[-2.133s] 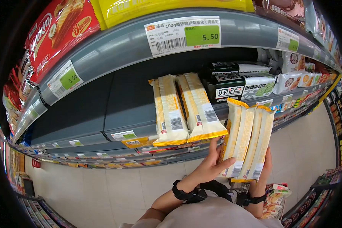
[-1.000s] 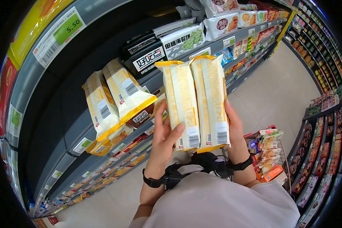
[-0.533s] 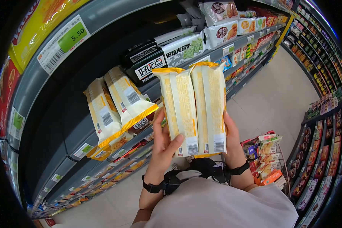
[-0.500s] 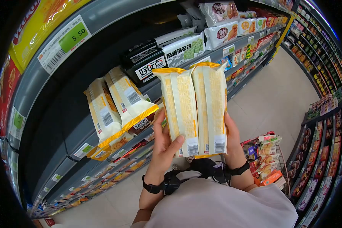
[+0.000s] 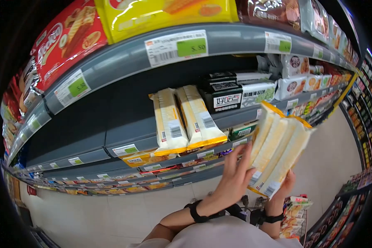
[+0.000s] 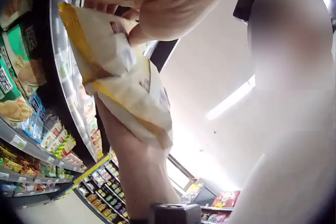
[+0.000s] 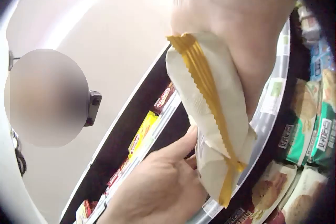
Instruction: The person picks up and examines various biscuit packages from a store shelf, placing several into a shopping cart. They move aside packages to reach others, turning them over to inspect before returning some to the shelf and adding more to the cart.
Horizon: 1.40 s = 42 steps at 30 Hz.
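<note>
Two cream-and-yellow biscuit packets [image 5: 279, 151], side by side with barcodes facing up, are held out in front of the shelf and tilt to the right. At their left edge is my left hand [image 5: 233, 177], its thumb on the wrapper and fingers along the side; in the right wrist view the left hand [image 7: 157, 182] reaches to the packets [image 7: 205, 103] from below. My right hand [image 5: 283, 188] grips their lower right side, its fingers partly hidden behind. Two matching packets [image 5: 169, 122] lie on the shelf to the left, yellow ends over its front edge.
Black-and-white seaweed biscuit packs [image 5: 227, 99] stand right of the shelved packets. Above runs a grey shelf rail [image 5: 124, 53] with price tags, carrying red and yellow wafer bags [image 5: 165, 18]. A loaded wire cart [image 5: 295, 217] is at lower right, with another product rack [image 5: 339, 219] beyond.
The head view has swung left, back towards the upper shelf. The held packets now sit farther right in view and lean right; before, both hands held them upright and central. The shelved packets stay put.
</note>
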### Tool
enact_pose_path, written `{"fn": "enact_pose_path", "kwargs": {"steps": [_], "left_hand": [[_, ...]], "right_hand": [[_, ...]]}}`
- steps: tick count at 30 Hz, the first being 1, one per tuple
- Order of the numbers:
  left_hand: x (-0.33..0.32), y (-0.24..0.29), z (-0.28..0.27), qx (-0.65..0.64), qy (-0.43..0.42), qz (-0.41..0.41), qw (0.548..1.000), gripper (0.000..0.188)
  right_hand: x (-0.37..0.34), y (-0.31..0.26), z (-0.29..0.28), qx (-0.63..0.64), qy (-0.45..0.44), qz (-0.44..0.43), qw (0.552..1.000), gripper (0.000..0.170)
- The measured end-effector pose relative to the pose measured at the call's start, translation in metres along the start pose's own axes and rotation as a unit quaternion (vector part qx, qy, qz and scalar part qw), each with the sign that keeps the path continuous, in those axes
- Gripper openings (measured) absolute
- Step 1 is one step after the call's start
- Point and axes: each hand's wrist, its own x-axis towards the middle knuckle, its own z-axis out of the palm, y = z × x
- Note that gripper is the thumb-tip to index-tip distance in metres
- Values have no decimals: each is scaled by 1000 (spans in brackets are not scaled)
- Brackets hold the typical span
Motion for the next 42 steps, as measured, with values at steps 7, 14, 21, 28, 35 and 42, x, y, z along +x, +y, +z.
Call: {"fn": "enact_pose_path", "kwargs": {"steps": [7, 14, 21, 28, 35, 42], "left_hand": [[10, 31, -1, -83, -5, 27, 996, 107], [1, 15, 2, -574, -60, -158, 801, 74], [-2, -4, 14, -790, -4, -174, 588, 63], [0, -5, 21, -781, -13, -165, 603, 67], [1, -14, 33, -801, -35, -124, 584, 60], [24, 4, 55, -694, 10, -82, 715, 67]], "right_hand": [[-20, -10, 52, -249, -29, -83, 965, 67], [-7, -43, 110, -696, -272, -254, 614, 89], [8, -76, 96, -692, -175, -307, 629, 68], [17, -71, 61, -449, -164, -94, 873, 62], [25, -82, 53, -423, -161, -138, 881, 55], [29, -94, 38, -325, -31, -230, 917, 49]]}}
